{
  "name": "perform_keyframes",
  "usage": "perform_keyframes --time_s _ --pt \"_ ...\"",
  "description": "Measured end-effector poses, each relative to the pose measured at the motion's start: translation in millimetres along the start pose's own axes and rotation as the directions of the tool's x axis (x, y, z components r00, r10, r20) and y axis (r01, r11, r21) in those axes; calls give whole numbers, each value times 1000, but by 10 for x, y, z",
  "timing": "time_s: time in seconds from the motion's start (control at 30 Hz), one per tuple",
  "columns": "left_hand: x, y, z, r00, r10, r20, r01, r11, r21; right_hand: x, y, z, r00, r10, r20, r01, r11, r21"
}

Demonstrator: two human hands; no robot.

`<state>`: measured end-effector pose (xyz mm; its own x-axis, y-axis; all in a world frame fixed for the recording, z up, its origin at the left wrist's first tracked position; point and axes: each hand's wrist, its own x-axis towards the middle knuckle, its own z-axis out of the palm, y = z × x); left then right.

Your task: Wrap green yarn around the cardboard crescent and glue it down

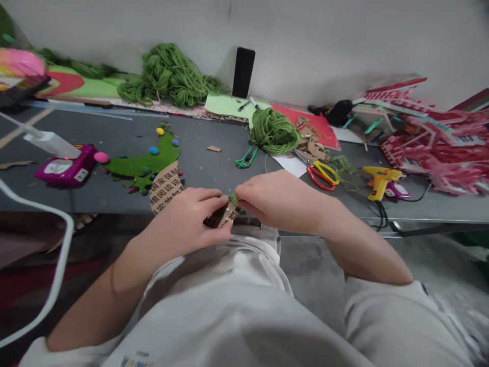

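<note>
My left hand (187,216) is closed on a curved piece of printed cardboard (165,187) at the table's front edge. The cardboard's far end joins a green crescent (143,162) dotted with colourful pom-poms; whether the two are one piece I cannot tell. A bit of green yarn (232,199) shows at the cardboard's near end. There, my right hand (284,199) pinches, its fingertips touching that yarn and close to the left fingers. My palms hide much of the cardboard. A small green star-like piece (142,182) with pom-poms lies below the crescent.
Green yarn balls (275,130) and a larger yarn heap (171,76) lie behind. Red-yellow scissors (323,175), green-handled snips (247,157) and a yellow glue gun (379,179) lie rightward. A purple power socket (66,167) is at left. A phone (243,73) leans on the wall.
</note>
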<state>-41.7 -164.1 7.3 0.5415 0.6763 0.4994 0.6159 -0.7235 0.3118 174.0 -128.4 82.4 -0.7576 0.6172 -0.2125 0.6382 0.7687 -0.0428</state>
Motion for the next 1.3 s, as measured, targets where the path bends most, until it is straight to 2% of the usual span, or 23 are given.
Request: perform_keyframes --time_s 0.1,0.17,0.3,0.37,0.47,0.53,0.6,0.67,0.77,0.97,1.1,1.3 --pt "-13 0 -10 991 -4 -133 4 1000 1 -157 -2 93 995 49 -90 -39 993 107" --pt "-15 8 -7 979 12 -202 -13 1000 -4 -245 55 174 986 46 -159 -6 969 248" --pt "-15 39 21 959 13 -283 -20 1000 -21 -317 213 355 963 -36 -267 180 821 541" --pt "-24 46 36 952 10 -306 -20 999 -32 -299 284 449 956 -40 -289 225 731 644" --pt "-50 34 51 943 33 -332 -65 994 -86 -226 407 580 967 -62 -246 238 562 792" --pt "-68 12 55 945 65 -321 -122 979 -163 -153 509 642 973 -144 -181 227 443 867" --pt "-79 -13 51 953 105 -283 -180 951 -250 -63 615 665 962 -247 -114 207 389 898" --pt "-79 -31 42 961 158 -226 -225 923 -312 39 699 640 949 -309 -65 195 413 890" --pt "-63 -39 27 962 237 -132 -269 902 -337 198 753 524 938 -345 -29 210 501 840" --pt "-54 -41 41 972 235 32 -220 944 -247 387 648 201 906 -421 -27 339 687 643" --pt "-64 -69 54 975 207 79 -195 971 -139 325 554 71 913 -401 -71 379 770 513" --pt "-45 -83 28 987 146 71 -140 987 -83 102 456 67 951 -300 -75 303 855 422"
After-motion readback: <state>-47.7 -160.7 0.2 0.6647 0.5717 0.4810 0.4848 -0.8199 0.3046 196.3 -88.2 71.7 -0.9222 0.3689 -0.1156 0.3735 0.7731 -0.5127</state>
